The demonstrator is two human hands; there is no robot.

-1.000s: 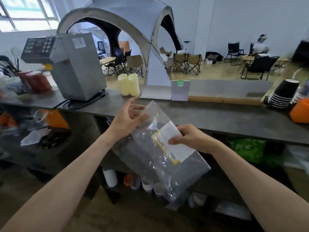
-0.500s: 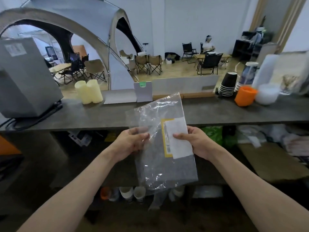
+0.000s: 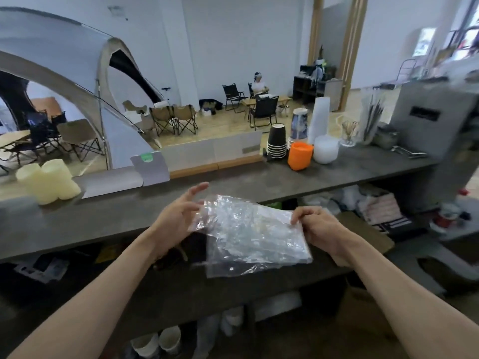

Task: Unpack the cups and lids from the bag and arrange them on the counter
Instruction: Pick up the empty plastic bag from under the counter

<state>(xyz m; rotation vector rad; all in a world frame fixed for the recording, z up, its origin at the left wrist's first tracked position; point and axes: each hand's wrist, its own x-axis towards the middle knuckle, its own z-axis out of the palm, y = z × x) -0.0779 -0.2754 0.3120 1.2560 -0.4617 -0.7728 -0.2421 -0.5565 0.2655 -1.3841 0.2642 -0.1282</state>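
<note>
A crumpled clear plastic bag [image 3: 248,234] hangs flat in front of the grey counter [image 3: 129,211]. My right hand [image 3: 321,229] pinches its right edge. My left hand [image 3: 176,216] is at the bag's left edge with fingers spread and mostly straight; whether it holds the film is unclear. On the counter at the right stand a stack of black paper cups [image 3: 276,142], an orange cup stack [image 3: 300,155], a patterned cup stack [image 3: 299,124], translucent white cups [image 3: 326,149] and a tall white sleeve [image 3: 320,117].
Two cream pillar candles [image 3: 48,181] and a small card stand [image 3: 151,169] sit on the counter's left. A grey machine [image 3: 435,125] and a jar of stirrers [image 3: 348,134] stand at the right. Shelves under the counter hold cups [image 3: 155,344] and clutter.
The view swung right, bringing the cup stacks and the right machine closer. The bag turned from upright to flat, its label side no longer showing. My left hand's fingers opened off the bag's edge.
</note>
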